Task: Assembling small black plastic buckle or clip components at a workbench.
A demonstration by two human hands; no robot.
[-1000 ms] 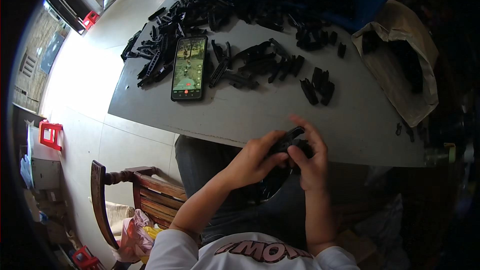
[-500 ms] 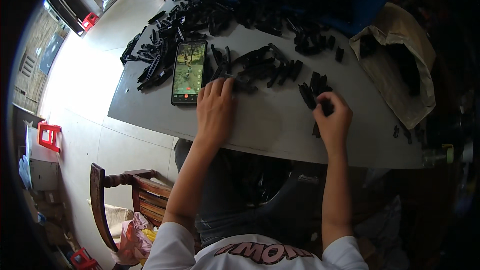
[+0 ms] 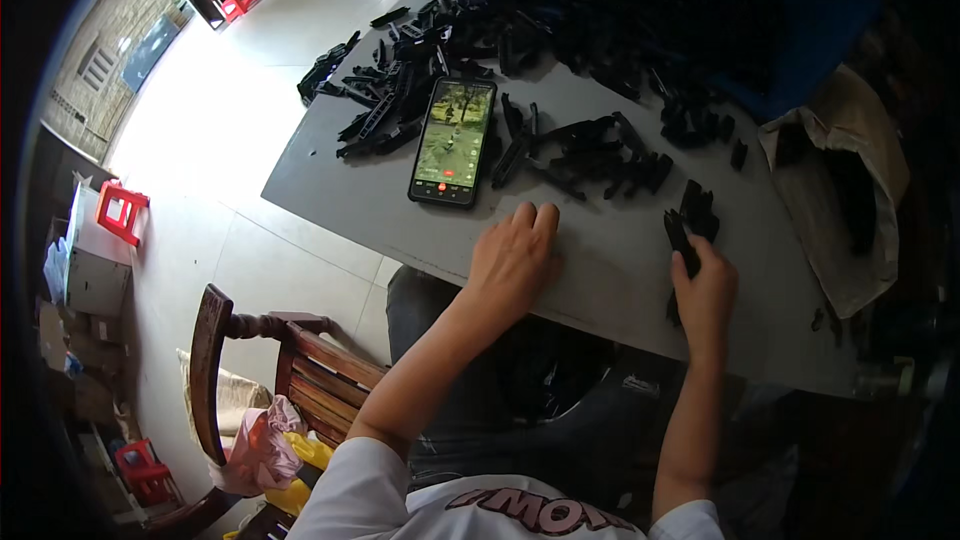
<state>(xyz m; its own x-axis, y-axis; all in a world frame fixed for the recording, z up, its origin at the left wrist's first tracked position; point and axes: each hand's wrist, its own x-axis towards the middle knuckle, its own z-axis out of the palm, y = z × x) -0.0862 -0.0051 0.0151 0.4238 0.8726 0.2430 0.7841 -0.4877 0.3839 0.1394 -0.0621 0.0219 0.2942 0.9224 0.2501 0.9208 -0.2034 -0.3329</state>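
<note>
Black plastic parts (image 3: 600, 155) on a grey desk (image 3: 350, 190).
Right hand (image 3: 706, 290) grips one black part (image 3: 682, 238); left hand (image 3: 515, 255) lies flat, empty, just below the pile.

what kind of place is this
Probably a small home workshop for hand assembly: a grey table heaped with black plastic parts, a phone propped among them, a wooden chair and red stools on tiled floor.

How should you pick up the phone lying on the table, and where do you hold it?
Grip the phone by its two long edges, near the lower end facing the person. It lies flat, screen up, and black plastic parts crowd its top and both upper sides, while the grey table is bare below it. The left hand is nearest, so probably come from there.
</note>
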